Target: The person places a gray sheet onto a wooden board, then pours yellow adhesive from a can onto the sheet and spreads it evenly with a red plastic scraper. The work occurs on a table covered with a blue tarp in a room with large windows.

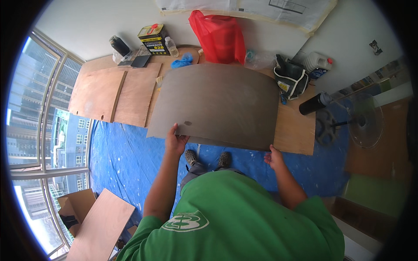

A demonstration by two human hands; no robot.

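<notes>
A large grey-brown sheet (217,102) lies over the plywood-topped work table in front of me, with a small dark spot near its front edge. At its near left corner my left hand (176,140) grips the edge, thumb on top and fingers underneath. My right hand (273,156) is closed on the near right corner of the same sheet. The near edge juts past the table toward my body, and a thin gap shows beneath it. Fingers under the sheet are partly hidden.
Wooden panels (98,95) lie to the left. Along the wall stand an adhesive can (154,41), a red bag (220,39), a tool pouch (291,78) and a white jug (318,64). A black bottle (314,104) and a fan (363,122) are at right. Blue sheeting (117,152) covers the floor.
</notes>
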